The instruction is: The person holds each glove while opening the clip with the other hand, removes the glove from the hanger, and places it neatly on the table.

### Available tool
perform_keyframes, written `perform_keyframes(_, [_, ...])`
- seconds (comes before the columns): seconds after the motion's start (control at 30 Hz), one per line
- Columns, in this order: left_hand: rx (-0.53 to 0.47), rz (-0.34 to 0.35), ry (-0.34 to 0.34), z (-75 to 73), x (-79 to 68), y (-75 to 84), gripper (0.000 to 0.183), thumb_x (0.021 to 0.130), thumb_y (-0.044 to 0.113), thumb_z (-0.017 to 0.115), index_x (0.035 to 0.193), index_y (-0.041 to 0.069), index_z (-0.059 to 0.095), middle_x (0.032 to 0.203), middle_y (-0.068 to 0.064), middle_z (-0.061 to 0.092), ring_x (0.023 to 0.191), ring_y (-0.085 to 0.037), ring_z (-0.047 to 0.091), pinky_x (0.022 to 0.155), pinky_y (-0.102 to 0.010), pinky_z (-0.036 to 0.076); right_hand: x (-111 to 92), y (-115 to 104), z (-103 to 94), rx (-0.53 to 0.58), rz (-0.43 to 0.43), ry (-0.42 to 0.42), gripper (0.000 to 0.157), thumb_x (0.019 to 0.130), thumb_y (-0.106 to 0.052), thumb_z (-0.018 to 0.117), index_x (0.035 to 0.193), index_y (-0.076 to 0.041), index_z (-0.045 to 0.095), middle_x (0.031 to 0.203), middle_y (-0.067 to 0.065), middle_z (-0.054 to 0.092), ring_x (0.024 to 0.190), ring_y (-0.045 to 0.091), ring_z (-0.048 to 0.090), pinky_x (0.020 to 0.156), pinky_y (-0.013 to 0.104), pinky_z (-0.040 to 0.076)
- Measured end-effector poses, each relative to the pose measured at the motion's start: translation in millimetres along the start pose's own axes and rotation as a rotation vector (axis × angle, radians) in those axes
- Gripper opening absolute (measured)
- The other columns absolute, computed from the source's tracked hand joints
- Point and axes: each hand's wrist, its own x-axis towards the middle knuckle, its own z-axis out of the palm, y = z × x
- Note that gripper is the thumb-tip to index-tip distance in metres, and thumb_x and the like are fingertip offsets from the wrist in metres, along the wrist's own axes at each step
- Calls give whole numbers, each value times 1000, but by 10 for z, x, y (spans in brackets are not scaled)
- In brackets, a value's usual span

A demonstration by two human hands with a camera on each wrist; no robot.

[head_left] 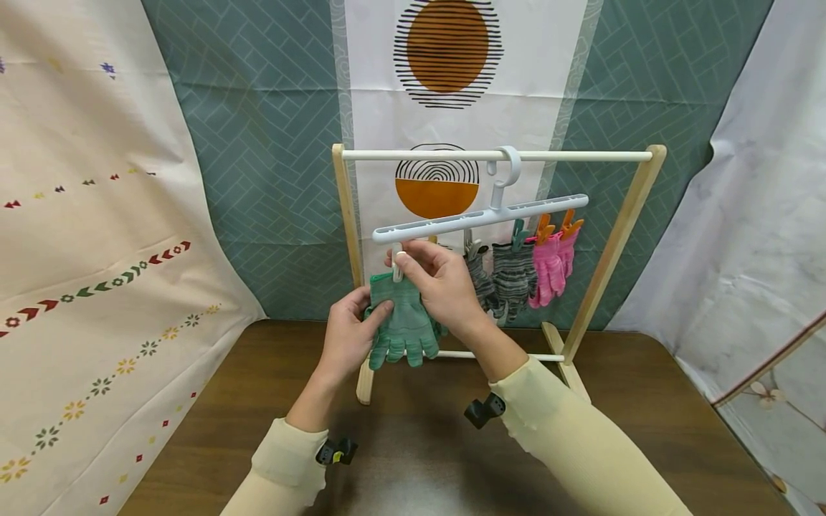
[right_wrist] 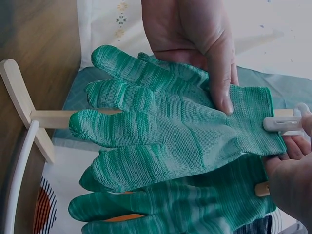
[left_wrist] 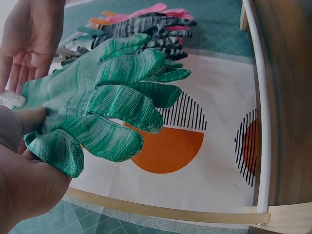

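Observation:
A green knitted glove (head_left: 401, 319) hangs fingers down below the low left end of a white hanger (head_left: 445, 224). My left hand (head_left: 348, 328) pinches the glove at its side, thumb on the front near the cuff. With thumb and fingers, my right hand (head_left: 452, 283) grips a white clothespin (right_wrist: 282, 124) that sits on the cuff's edge. Behind it, in the right wrist view, a second green glove (right_wrist: 190, 207) hangs from a wooden clothespin (right_wrist: 262, 189); the head view mostly hides that glove.
Dark grey striped gloves (head_left: 514, 276) and pink gloves (head_left: 548, 266) hang farther right, the pink ones under orange clothespins (head_left: 544, 229). The hanger hooks over the white top bar (head_left: 419, 155) of a wooden rack (head_left: 613, 251), which stands on a brown table (head_left: 413, 444).

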Motion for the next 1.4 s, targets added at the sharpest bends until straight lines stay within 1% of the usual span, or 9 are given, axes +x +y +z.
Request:
perform_keyframes(0.3, [36, -11, -2, -29, -45, -33, 26, 102, 9, 73, 125, -3, 70, 108, -18, 76, 90, -24, 75, 74, -29, 62, -8, 14, 4, -4, 6, 9, 32, 109, -17, 63, 135, 2, 68, 119, 11, 77, 121, 19, 69, 108, 37, 51])
perform_keyframes(0.47, [36, -22, 5, -60, -62, -69, 24, 102, 8, 72, 123, -4, 70, 108, -18, 76, 88, -21, 74, 73, -29, 62, -1, 25, 9, 6, -7, 5, 32, 109, -16, 63, 134, 3, 68, 118, 11, 77, 119, 19, 70, 106, 37, 53])
perform_keyframes(0.67, [14, -33, 25, -111, -99, -87, 21, 102, 5, 72, 120, -4, 67, 106, -19, 77, 83, -17, 74, 70, -29, 62, -5, 24, 16, 20, -10, 9, 29, 109, -17, 64, 133, -2, 70, 118, 12, 77, 117, 21, 70, 105, 38, 53])
perform_keyframes(0.83, [16, -47, 53, -192, -121, -110, 19, 101, 4, 73, 117, -4, 66, 104, -20, 77, 80, -16, 74, 68, -29, 61, -10, 12, 20, 18, -1, 10, 28, 109, -17, 63, 132, -3, 70, 118, 12, 77, 116, 23, 70, 102, 42, 55])
perform_keyframes(0.9, [21, -51, 65, -229, -124, -119, 19, 101, 4, 73, 117, -4, 66, 104, -20, 77, 80, -16, 74, 68, -28, 61, -11, 10, 18, 17, 0, 9, 29, 109, -16, 63, 133, -1, 70, 118, 12, 77, 116, 23, 70, 101, 44, 56])
perform_keyframes(1.0, [19, -58, 74, -284, -131, -120, 20, 101, 4, 73, 118, -4, 66, 106, -21, 77, 81, -16, 74, 68, -29, 61, -14, 13, 14, 10, 1, 7, 32, 109, -16, 63, 135, 3, 68, 118, 12, 77, 117, 23, 70, 100, 44, 56])
perform_keyframes(1.1, [37, -64, 85, -345, -131, -129, 22, 102, 6, 73, 120, -4, 66, 108, -21, 76, 81, -15, 73, 69, -28, 61, -20, 18, 10, 12, 7, 7, 33, 109, -15, 63, 136, 3, 67, 119, 12, 77, 117, 22, 71, 99, 44, 57])
perform_keyframes(1.3, [67, -66, 128, -489, -107, -165, 21, 102, 7, 72, 119, -6, 66, 105, -23, 76, 76, -12, 71, 67, -25, 59, -13, 31, 16, 22, -4, 13, 32, 108, -13, 64, 134, 5, 67, 119, 15, 77, 115, 26, 71, 99, 59, 54])
perform_keyframes(1.4, [68, -64, 143, -572, -95, -193, 23, 103, 8, 71, 120, -6, 65, 106, -23, 75, 78, -12, 71, 68, -24, 58, -7, 29, 21, 19, -5, 15, 31, 109, -13, 64, 133, 4, 68, 118, 15, 77, 114, 26, 71, 97, 62, 53])
